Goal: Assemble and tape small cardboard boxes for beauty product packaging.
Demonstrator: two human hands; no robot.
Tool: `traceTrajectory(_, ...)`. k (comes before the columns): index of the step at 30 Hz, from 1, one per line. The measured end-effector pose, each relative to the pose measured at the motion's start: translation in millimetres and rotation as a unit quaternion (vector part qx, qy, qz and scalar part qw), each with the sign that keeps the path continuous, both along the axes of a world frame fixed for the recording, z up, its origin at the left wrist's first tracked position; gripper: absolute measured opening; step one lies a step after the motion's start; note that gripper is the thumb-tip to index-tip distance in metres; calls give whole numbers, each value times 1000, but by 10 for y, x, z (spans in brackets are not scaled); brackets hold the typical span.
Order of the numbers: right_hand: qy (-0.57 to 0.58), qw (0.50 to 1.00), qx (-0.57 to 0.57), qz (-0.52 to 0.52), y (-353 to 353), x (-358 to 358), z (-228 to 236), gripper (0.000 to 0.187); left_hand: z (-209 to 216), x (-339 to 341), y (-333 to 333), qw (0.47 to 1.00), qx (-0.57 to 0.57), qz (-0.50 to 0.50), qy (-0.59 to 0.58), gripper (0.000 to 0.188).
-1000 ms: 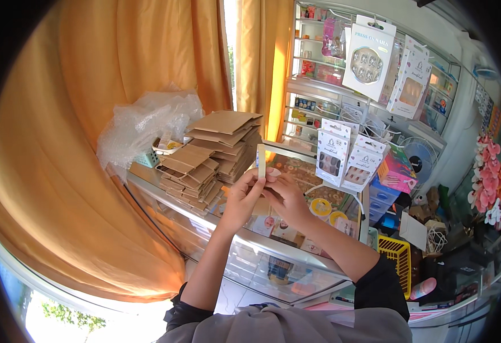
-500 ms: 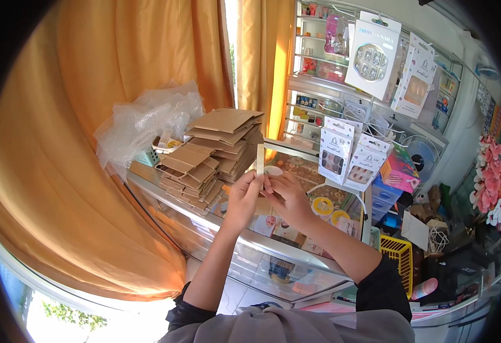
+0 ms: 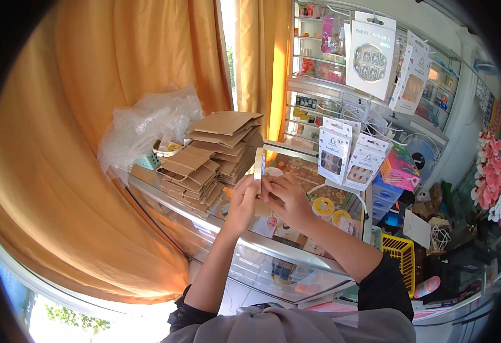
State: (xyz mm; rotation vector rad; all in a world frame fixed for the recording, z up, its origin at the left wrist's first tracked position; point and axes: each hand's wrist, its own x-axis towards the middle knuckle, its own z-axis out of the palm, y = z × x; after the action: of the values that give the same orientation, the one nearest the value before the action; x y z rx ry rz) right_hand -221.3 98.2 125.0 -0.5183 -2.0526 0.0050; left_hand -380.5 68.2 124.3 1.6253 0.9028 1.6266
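Observation:
Over the glass counter [image 3: 245, 243], both hands are raised and close together around a slim, flat, cream-edged item [image 3: 259, 162]. It stands upright and almost edge-on, so its kind does not show; a thin sliver of its bluish face is visible on the right side. My left hand [image 3: 242, 200] is closed on its lower left part. The fingers of my right hand [image 3: 286, 195] are bent in a pinch at its right side. To the left of my hands, folded brown cardboard pieces lie in a taller stack [image 3: 227, 128] and a shorter stack [image 3: 189, 171].
Clear bubble wrap [image 3: 147, 123] and a small basket [image 3: 147, 160] sit behind the cardboard. A wire rack holds nail packages [image 3: 372, 63] at the right. Round yellow-lidded tubs [image 3: 323, 206] are by my right forearm. A yellow basket [image 3: 398, 257] stands lower right; orange curtains [image 3: 119, 68] hang left.
The flat item has turned slightly, showing a little more of its bluish face on the right. Both hands keep nearly the same place, and the view has shifted slightly.

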Motion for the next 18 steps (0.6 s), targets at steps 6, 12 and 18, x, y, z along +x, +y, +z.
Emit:
traceTrajectory(6,3,1000,-15,8,-12,0,7,20,29,-15,-17,998,-38,-52,-17,29)
traceTrajectory(12,40,999,-13,1,1,-34,-70,18,67,11,-28,998,6,-68,-4,26)
traceTrajectory(18,63,998,-21,3,7,-55,-72,18,31,-53,21,995,45,-65,68,22)
